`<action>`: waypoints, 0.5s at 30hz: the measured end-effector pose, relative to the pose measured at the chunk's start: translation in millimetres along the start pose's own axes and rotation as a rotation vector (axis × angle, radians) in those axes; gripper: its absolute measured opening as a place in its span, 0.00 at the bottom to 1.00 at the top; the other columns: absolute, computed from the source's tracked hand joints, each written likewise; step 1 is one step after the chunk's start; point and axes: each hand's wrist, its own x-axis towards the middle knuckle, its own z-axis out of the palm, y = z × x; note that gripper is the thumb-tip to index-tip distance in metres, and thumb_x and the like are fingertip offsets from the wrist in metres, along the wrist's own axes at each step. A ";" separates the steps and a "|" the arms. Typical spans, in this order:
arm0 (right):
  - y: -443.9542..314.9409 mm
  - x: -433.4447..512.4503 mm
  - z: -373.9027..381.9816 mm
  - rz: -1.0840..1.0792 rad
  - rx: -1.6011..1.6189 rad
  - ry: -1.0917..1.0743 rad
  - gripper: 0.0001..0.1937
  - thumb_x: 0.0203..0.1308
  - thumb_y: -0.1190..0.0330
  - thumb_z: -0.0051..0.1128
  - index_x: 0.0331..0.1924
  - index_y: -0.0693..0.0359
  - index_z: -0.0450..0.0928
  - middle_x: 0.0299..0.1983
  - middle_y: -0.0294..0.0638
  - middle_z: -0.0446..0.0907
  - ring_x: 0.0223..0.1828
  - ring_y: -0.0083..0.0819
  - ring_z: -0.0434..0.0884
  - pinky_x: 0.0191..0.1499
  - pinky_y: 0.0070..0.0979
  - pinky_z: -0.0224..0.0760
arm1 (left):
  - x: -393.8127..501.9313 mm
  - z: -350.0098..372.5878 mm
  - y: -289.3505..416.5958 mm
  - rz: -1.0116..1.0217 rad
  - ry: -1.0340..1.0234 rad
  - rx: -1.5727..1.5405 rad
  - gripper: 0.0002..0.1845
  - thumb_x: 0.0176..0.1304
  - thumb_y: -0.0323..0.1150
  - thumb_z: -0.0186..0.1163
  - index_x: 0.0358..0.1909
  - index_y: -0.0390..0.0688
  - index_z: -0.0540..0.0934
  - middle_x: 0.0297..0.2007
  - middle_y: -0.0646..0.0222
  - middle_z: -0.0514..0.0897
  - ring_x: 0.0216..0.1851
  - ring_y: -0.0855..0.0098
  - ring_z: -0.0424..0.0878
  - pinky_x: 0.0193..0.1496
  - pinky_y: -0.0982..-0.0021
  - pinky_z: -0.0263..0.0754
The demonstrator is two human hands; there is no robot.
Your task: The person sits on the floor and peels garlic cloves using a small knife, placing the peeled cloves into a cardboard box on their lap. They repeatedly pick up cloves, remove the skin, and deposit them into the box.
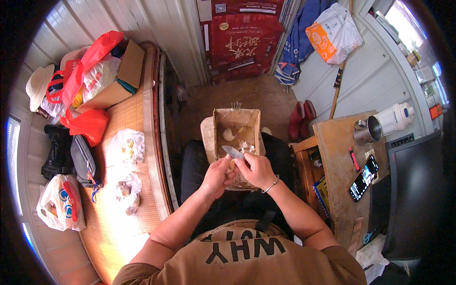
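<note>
My right hand (257, 171) grips a small knife (232, 152), its blade pointing up and to the left. In my left hand (216, 175) is a pale yellowish clove (232, 165), probably garlic, pinched close beneath the blade. Both hands meet over the near end of an open cardboard box (237, 113) between my knees. Inside the box lie a whitish bulb (229, 134), a few loose cloves and a heap of papery peelings (246, 146). My fingers partly cover the clove and hide the knife's handle.
Left, a mat-covered bed (153, 185) bears a plastic bag of peeled cloves (129, 149), another knotted bag (128, 192) and a cardboard box (131, 67). Right, a wooden table (335, 153) holds a steel mug (367, 131), a phone (363, 178) and a monitor (413, 199). Red boots (301, 119) stand ahead.
</note>
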 end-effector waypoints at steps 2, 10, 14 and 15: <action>0.8 -0.2 0.6 -0.009 0.004 0.015 0.17 0.64 0.59 0.55 0.23 0.62 0.71 0.19 0.49 0.76 0.23 0.51 0.78 0.24 0.40 0.69 | -0.7 0.6 -0.1 0.003 -0.002 0.009 0.17 0.75 0.45 0.45 0.39 0.43 0.75 0.29 0.73 0.76 0.23 0.83 0.64 0.20 0.82 0.53; 1.2 -1.5 -1.8 -0.046 0.031 0.074 0.14 0.63 0.63 0.56 0.25 0.63 0.72 0.19 0.50 0.76 0.22 0.50 0.78 0.23 0.38 0.69 | -6.4 5.9 6.6 -0.016 -0.059 -0.058 0.14 0.74 0.42 0.48 0.34 0.43 0.75 0.25 0.76 0.72 0.24 0.81 0.66 0.21 0.80 0.55; -1.8 -3.7 -7.0 -0.083 0.147 0.065 0.14 0.61 0.63 0.57 0.23 0.62 0.70 0.20 0.50 0.76 0.23 0.51 0.78 0.23 0.40 0.69 | -7.5 7.6 8.2 -0.045 -0.046 -0.119 0.13 0.73 0.40 0.49 0.35 0.43 0.75 0.26 0.75 0.72 0.25 0.81 0.66 0.22 0.81 0.56; -2.3 -4.6 -9.0 -0.086 0.166 0.045 0.14 0.60 0.64 0.58 0.23 0.62 0.70 0.20 0.49 0.76 0.23 0.50 0.78 0.23 0.40 0.69 | -7.4 7.5 8.1 -0.037 -0.062 -0.137 0.13 0.73 0.40 0.49 0.35 0.43 0.75 0.27 0.75 0.73 0.25 0.81 0.67 0.22 0.81 0.56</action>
